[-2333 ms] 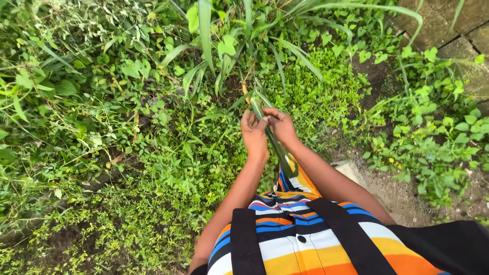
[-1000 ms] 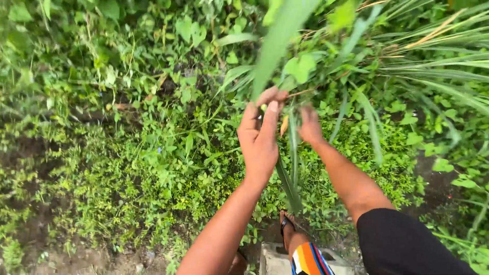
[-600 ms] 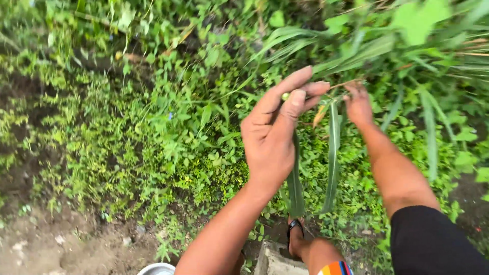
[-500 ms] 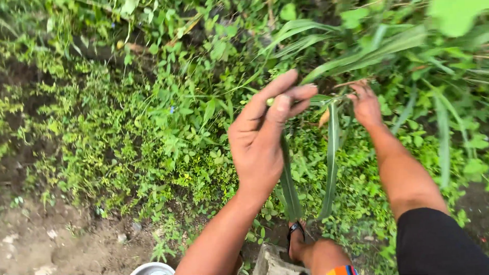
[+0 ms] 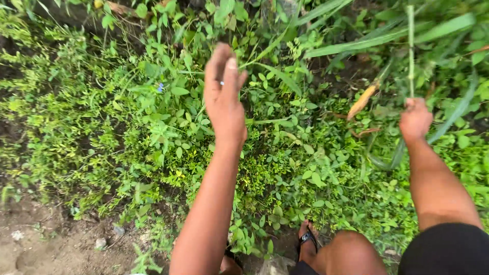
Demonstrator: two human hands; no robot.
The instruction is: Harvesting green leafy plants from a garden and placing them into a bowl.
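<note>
My left hand (image 5: 224, 99) reaches out over low green plants, fingers pressed together around a tiny pale bit at the fingertips. It touches no leaf or stalk. My right hand (image 5: 415, 119) is far to the right, closed around a thin green stalk (image 5: 410, 51) that rises straight up from the fist. A long green leaf blade (image 5: 395, 155) hangs down below that hand. A dry orange-yellow leaf (image 5: 362, 101) sticks out to the left of the stalk.
Dense low ground cover (image 5: 153, 132) fills the middle. Bare dirt (image 5: 46, 244) lies at the lower left. Long grass blades (image 5: 367, 43) cross the top right. My sandalled foot (image 5: 307, 239) rests by a grey block (image 5: 275, 266) at the bottom edge.
My hands have moved apart: the left went left and up off the long leaf, the right swung right with the stalk. The view shifted, and the metal bowl at the bottom left is out of frame.
</note>
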